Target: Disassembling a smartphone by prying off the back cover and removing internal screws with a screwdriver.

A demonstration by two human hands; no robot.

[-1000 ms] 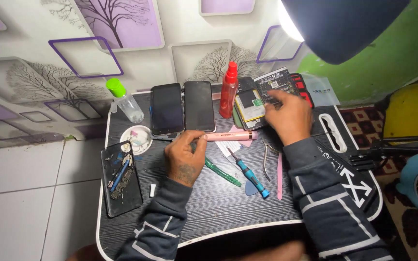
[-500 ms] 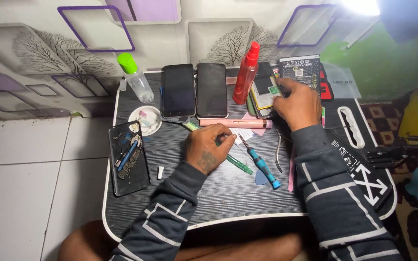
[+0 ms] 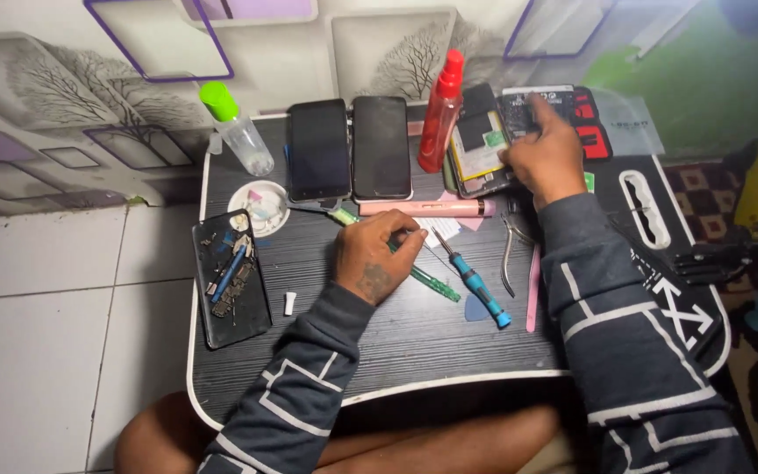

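Resting on the black table (image 3: 449, 351), the left hand (image 3: 375, 259) is curling its fingers around a green-handled tool (image 3: 423, 279). Beside it a blue screwdriver (image 3: 475, 285), pliers (image 3: 509, 250) and a pink tool (image 3: 532, 290) are lying unused. Farther back, the right hand (image 3: 547, 154) is pressing spread fingers on an opened phone (image 3: 484, 145), its insides exposed, so reassembly seems pending. Two intact phones (image 3: 319, 149) and one red spray bottle (image 3: 440, 114) are standing behind.
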